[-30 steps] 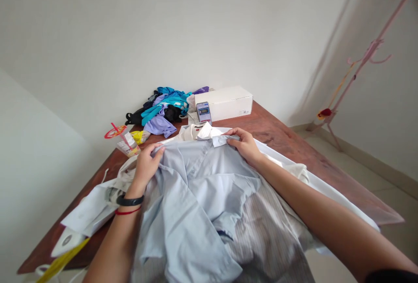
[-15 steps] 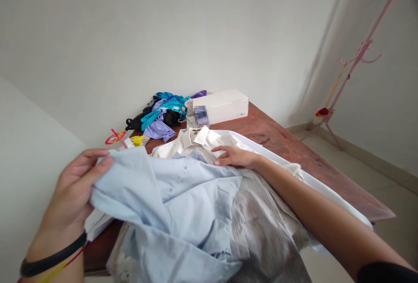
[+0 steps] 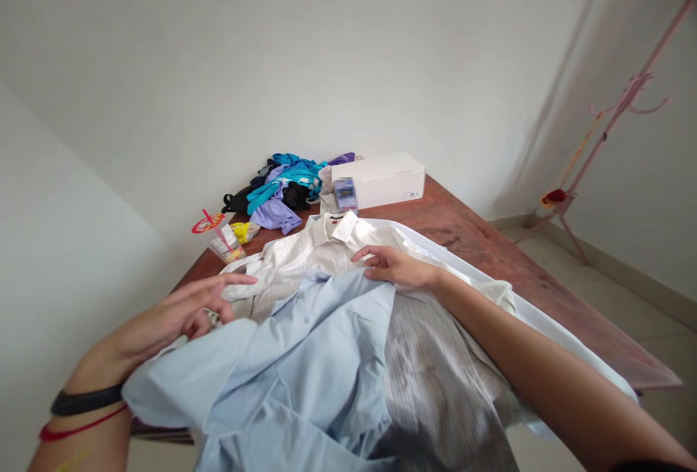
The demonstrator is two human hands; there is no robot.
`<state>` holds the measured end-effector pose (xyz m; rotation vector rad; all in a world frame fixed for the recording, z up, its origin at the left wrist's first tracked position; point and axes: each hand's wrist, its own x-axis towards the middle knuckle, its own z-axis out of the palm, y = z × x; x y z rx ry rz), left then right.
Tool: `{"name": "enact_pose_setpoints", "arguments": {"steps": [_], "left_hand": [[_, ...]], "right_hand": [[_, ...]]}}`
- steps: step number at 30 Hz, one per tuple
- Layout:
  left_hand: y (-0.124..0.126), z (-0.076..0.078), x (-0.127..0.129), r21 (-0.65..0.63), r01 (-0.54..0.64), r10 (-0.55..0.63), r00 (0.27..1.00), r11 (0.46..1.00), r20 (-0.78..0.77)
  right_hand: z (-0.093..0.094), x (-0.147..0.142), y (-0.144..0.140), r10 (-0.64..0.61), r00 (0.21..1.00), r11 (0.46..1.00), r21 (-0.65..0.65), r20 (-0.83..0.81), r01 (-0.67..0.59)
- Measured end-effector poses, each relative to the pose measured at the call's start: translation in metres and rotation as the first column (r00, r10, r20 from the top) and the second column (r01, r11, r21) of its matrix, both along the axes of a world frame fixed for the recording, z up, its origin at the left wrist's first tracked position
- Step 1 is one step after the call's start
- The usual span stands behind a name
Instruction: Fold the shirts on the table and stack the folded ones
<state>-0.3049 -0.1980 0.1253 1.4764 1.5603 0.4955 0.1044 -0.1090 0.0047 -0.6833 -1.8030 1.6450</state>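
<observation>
A light blue shirt (image 3: 305, 356) lies crumpled at the near edge of the wooden table (image 3: 490, 239), on top of a grey striped shirt (image 3: 435, 377) and a white striped shirt (image 3: 299, 258). My left hand (image 3: 190, 308) hovers over the blue shirt's left edge with its fingers stretched out and apart, gripping nothing. My right hand (image 3: 389, 266) rests flat on the blue shirt's upper edge, where it meets the white shirt. A white sheet (image 3: 549, 316) lies under the shirts.
At the far end of the table are a white box (image 3: 381, 178), a phone (image 3: 345, 194) leaning on it, and a pile of coloured clothes (image 3: 277, 189). A plastic cup (image 3: 223, 237) stands at the left. A pink coat stand (image 3: 615, 109) is in the right corner.
My left hand pulled the blue shirt's side out to the left, then let it go and opened. The blue shirt slid toward me, baring the white striped shirt. My right hand barely moved.
</observation>
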Motion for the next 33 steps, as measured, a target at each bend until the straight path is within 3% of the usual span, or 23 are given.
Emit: {"name": "enact_pose_setpoints", "arguments": {"steps": [2, 6, 11, 14, 18, 21, 23, 25, 27, 28, 30, 31, 33], "left_hand": [[0.011, -0.014, 0.004, -0.113, 0.102, -0.113, 0.990, 0.988, -0.089], [0.032, -0.048, 0.014, -0.099, 0.232, -0.251, 0.922, 0.968, -0.296], [0.037, -0.070, 0.023, -0.159, 0.439, -0.465, 0.863, 0.884, -0.198], [0.035, -0.071, 0.031, 0.031, 0.488, -0.478, 0.864, 0.872, -0.157], [0.041, -0.063, 0.036, 0.271, 0.437, -0.410, 0.899, 0.858, -0.152], [0.047, -0.047, 0.031, 0.493, 0.263, -0.192, 0.963, 0.829, -0.190], [0.051, -0.034, 0.028, 0.694, 0.084, 0.002, 0.992, 0.715, -0.123], [0.056, -0.023, 0.029, 0.845, -0.020, 0.097, 0.995, 0.534, -0.038], [0.063, -0.018, 0.033, 0.924, 0.014, 0.110, 0.992, 0.381, -0.061], [0.069, -0.019, 0.036, 0.936, 0.075, 0.116, 0.986, 0.344, -0.122], [0.083, -0.029, 0.041, 0.901, 0.229, 0.127, 0.948, 0.368, -0.292], [0.091, -0.037, 0.042, 0.857, 0.300, 0.126, 0.916, 0.419, -0.382], [0.106, -0.059, 0.038, 0.715, 0.406, 0.097, 0.830, 0.570, -0.549]], "right_hand": [[0.003, -0.002, -0.001, -0.091, 0.991, 0.994, 0.044, -0.102, 0.096], [0.005, -0.004, 0.001, -0.240, 0.954, 0.957, 0.122, -0.181, 0.264], [-0.001, -0.002, 0.007, -0.284, 0.947, 0.948, 0.101, -0.150, 0.300], [-0.004, 0.000, 0.010, -0.280, 0.949, 0.955, 0.057, -0.143, 0.290], [-0.005, 0.001, 0.009, -0.302, 0.945, 0.951, 0.030, -0.127, 0.308], [-0.002, 0.002, 0.006, -0.345, 0.929, 0.936, 0.030, -0.136, 0.352], [0.003, 0.002, 0.002, -0.357, 0.919, 0.927, 0.058, -0.165, 0.371], [0.008, 0.003, -0.001, -0.319, 0.932, 0.936, 0.097, -0.173, 0.339], [0.011, 0.003, -0.002, -0.253, 0.956, 0.951, 0.146, -0.146, 0.274], [0.011, 0.003, -0.002, -0.231, 0.965, 0.952, 0.174, -0.126, 0.250], [0.007, 0.002, 0.001, -0.241, 0.967, 0.942, 0.218, -0.088, 0.255], [0.004, 0.001, 0.003, -0.273, 0.960, 0.933, 0.227, -0.066, 0.281], [-0.004, -0.002, 0.007, -0.339, 0.941, 0.922, 0.202, 0.013, 0.330]]}}
